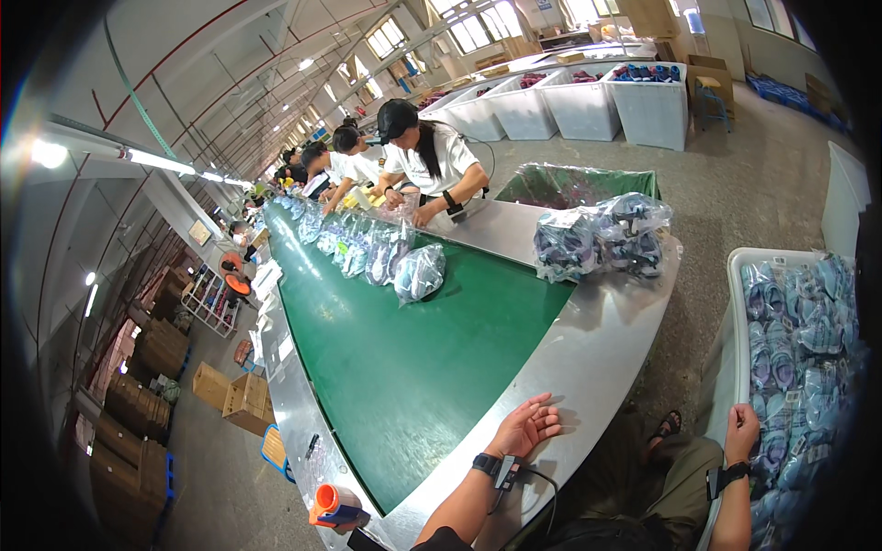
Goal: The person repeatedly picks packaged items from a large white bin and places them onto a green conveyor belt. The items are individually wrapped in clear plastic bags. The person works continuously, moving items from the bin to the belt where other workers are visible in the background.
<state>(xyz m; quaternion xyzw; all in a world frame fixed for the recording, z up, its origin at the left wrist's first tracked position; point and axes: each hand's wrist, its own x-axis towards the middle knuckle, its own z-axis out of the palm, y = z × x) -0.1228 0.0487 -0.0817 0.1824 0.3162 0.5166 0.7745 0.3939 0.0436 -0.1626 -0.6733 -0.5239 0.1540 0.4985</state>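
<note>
My left hand (528, 427) lies palm up on the metal edge (588, 358) of the conveyor, fingers loosely bent and apart, holding nothing. At the lower right, my right hand (742, 432) is closed over the rim of a white bin (738, 312). Inside that bin lie many clear-bagged pairs of blue and purple shoes (781, 354). Both wrists wear dark straps with small devices. Ahead of me, bagged dark shoes (602, 239) are heaped on the conveyor's metal corner. A row of bagged shoes (420, 273) sits along the far side of the green belt (413, 367).
A co-worker (432, 165) handles bags across the belt, with other people beyond. A green lined bin (588, 184) stands behind the heap. White tubs (648, 106) of shoes line the back. An orange-topped tape dispenser or cup (331, 505) and cartons (246, 401) are at left.
</note>
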